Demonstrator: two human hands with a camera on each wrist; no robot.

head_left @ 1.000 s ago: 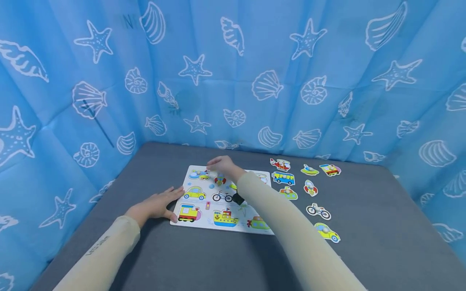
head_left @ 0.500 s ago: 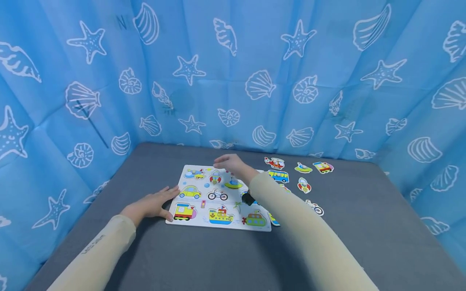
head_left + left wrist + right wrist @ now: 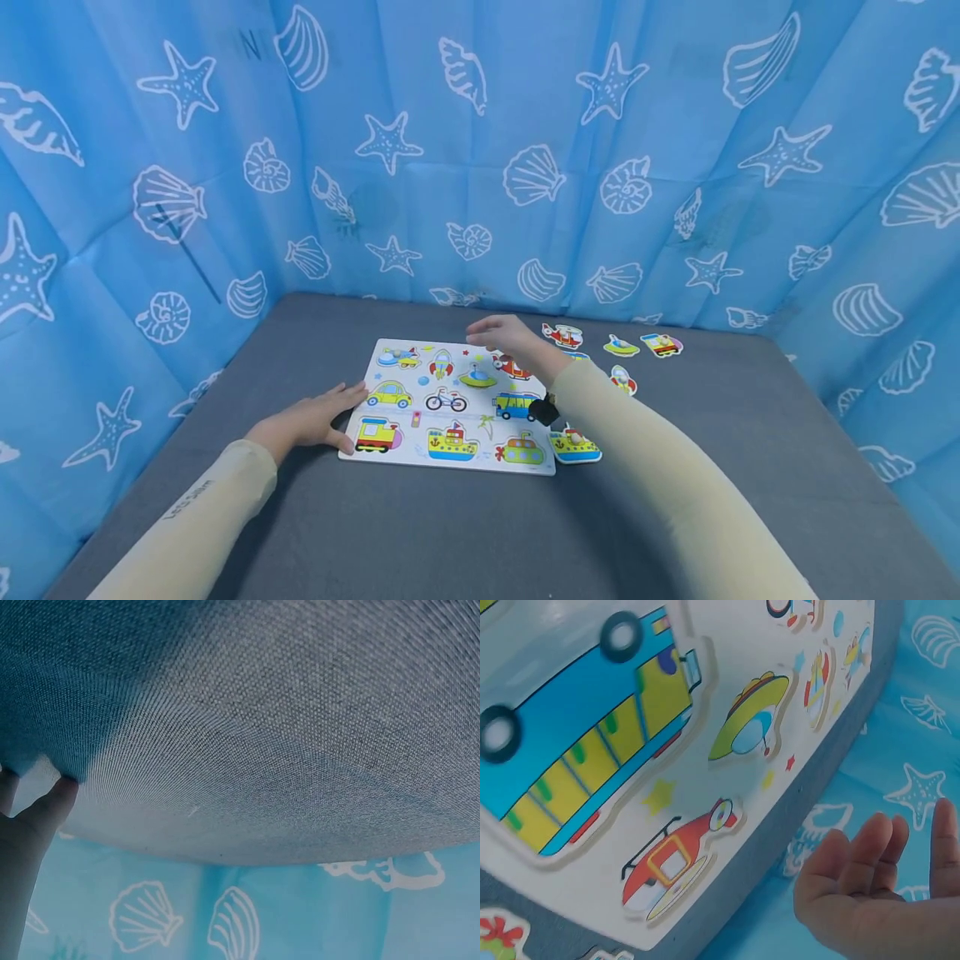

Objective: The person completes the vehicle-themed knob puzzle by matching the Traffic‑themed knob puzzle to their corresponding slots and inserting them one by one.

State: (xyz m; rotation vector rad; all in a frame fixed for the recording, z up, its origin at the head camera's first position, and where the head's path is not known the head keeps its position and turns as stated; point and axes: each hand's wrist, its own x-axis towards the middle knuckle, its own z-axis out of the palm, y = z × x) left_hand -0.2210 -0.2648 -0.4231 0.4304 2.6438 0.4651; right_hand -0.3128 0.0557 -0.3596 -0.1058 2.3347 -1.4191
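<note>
A white vehicle puzzle board lies on the grey table in the head view. My left hand rests on its left edge, fingers spread and thumb at the lower corner. Above the board's far right part hovers my right hand, holding nothing, its fingers loosely bent. Beneath it are the board's red helicopter picture, the blue bus picture and the green flying saucer picture. In the left wrist view only part of the left hand shows.
Loose knobbed pieces lie right of the board: a helicopter, a flying saucer, a train, a rocket and a ship. The right sleeve hides others. A blue shell-patterned curtain surrounds the table.
My right hand has moved rightward from over the airplane at the board's far left to the far right part. The left hand stays on the board's edge. The head view has shifted slightly.
</note>
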